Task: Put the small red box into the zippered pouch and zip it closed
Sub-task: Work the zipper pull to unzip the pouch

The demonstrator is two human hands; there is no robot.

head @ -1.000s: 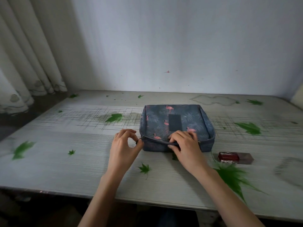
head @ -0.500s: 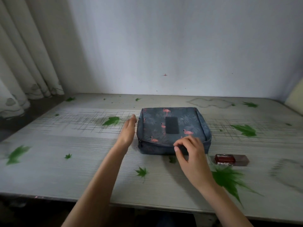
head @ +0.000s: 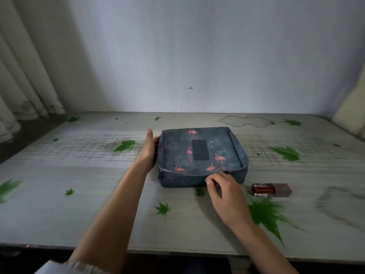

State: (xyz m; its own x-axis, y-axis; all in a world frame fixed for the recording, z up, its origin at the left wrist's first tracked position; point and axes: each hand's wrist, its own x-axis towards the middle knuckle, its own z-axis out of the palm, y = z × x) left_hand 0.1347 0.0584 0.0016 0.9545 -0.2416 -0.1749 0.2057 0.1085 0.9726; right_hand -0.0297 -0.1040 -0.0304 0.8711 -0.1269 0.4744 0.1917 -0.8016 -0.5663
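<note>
The zippered pouch (head: 201, 151), dark blue with pink flamingos, lies flat in the middle of the table. My left hand (head: 150, 149) is pressed against its left side, thumb at the top corner, holding it steady. My right hand (head: 223, 190) is at the pouch's front right edge with its fingers pinched at the zipper pull (head: 228, 172); the fingers partly hide the pull. The small red box (head: 262, 189) lies on the table just right of the pouch's front corner, apart from both hands.
The table (head: 98, 194) is pale grey with printed green leaves and reaches the white wall behind. Curtains (head: 23, 86) hang at the far left. A cream-coloured object (head: 351, 115) sits at the far right edge. The table's front edge is close to me.
My left hand went from the pouch's front left corner to its left side. My right hand slid right along the front zipper. The view has shifted a little.
</note>
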